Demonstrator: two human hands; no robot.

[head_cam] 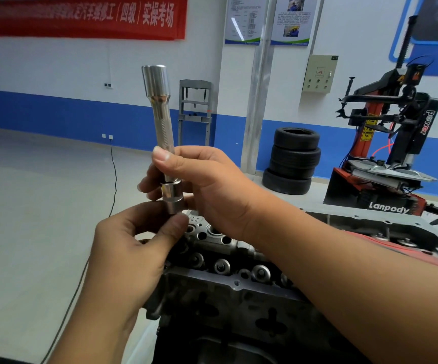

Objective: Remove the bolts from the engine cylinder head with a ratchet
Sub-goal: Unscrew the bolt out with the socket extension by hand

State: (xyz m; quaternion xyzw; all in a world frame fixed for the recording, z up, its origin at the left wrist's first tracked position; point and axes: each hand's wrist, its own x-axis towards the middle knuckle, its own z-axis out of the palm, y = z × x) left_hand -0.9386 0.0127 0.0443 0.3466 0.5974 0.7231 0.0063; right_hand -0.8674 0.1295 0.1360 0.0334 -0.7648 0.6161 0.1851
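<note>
Grey cast-metal engine cylinder head [238, 298] fills the lower middle of the view, nearest the camera, its top face set with round bores and a row of round steel valve spring caps [261, 272] seated in their recesses. Whether any bolts sit in its holes cannot be told.

Just above it, the left hand [123, 256] has its fingers curled, thumb and forefinger pinching the lower end of a short chrome socket [172, 198]. The right hand [207, 187] comes in from the right, its thumb and curled fingers gripping a long chrome extension bar with a knurled shaft [161, 119] just above that socket. The bar stands nearly upright, tilted a little left, its wider drive end on top. Socket and bar meet end to end between the two hands, held over the far-left part of the head.

Right of the forearm lies a grey metal engine cover with a flanged rim [396, 227]. Farther back stand a red and black tyre changer [386, 153] and a stack of three black tyres [292, 161] on the pale floor. On the white and blue wall hang a red banner [81, 17], two posters [267, 19] and a beige control box [319, 74].
</note>
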